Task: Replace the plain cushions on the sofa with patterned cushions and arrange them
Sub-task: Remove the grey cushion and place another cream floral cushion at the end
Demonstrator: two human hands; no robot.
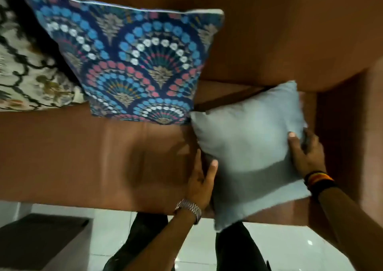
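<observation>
A plain grey cushion [250,146] hangs over the right end of the brown sofa [93,156], its lower corner past the seat's front edge. My left hand [202,179], with a metal watch on the wrist, grips its left edge. On the opposite edge my right hand [303,152], wearing dark and orange bands, is closed on the cushion. A blue cushion [134,63] with a fan pattern leans against the sofa back, just left of the grey one. Further left lies a cream cushion [27,73] with dark lattice lines, partly cut off by the frame.
The sofa's right armrest [371,125] rises beside my right hand. A dark low box or stool [41,241] stands on the white tiled floor [290,248] at lower left. My legs in dark trousers are directly in front of the sofa.
</observation>
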